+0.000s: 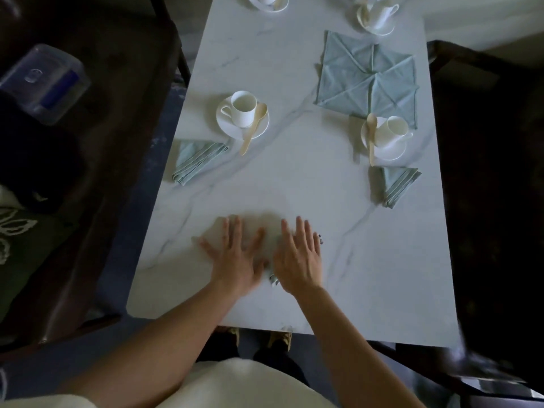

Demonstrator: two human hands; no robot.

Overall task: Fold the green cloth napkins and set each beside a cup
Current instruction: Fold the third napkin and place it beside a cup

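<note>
At six o'clock on the tabletop (294,187) my left hand (235,254) and right hand (298,257) lie flat, fingers straight, pressing a blurred, probably part-folded green napkin (272,231); I judge it light, limp and slidey, best pinched at a corner hem.

Setting: home dining room, as best I can judge in this dim light. Before me: long marble-look worktop (294,187), laid with white cups (243,108) on saucers (226,125), wooden spoons (253,128), folded green napkins (197,161). Dark chairs (485,142) flank both long sides. Clear plastic box (44,81) off to my left. Blue floor (123,260) beneath.
</note>
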